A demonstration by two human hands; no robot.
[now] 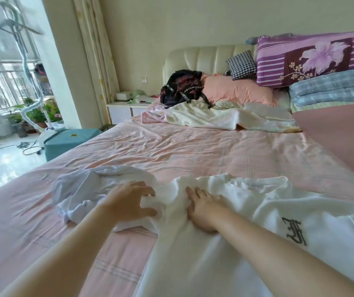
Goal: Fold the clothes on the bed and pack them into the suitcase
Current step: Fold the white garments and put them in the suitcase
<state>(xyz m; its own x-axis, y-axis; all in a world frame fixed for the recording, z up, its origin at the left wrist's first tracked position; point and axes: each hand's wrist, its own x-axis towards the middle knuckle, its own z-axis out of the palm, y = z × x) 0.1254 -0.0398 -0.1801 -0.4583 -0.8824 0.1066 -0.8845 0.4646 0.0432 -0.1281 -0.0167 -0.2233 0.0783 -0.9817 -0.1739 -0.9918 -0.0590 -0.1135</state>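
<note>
A white shirt (257, 211) with a dark printed emblem lies spread over the near right of the pink bed (193, 146). A second, crumpled white garment (81, 189) sits to its left. My left hand (129, 202) pinches a fold of the white shirt's edge between thumb and fingers. My right hand (203, 209) lies on the shirt with its fingers gathering cloth; how tightly they close is hard to tell. No suitcase shows in this view.
A crumpled white and pink blanket (214, 116), a black backpack (182, 86) and pillows (236, 91) lie by the headboard. Folded quilts (321, 82) are stacked at the right. A teal box (69, 140) and a garment steamer (28, 82) stand left of the bed.
</note>
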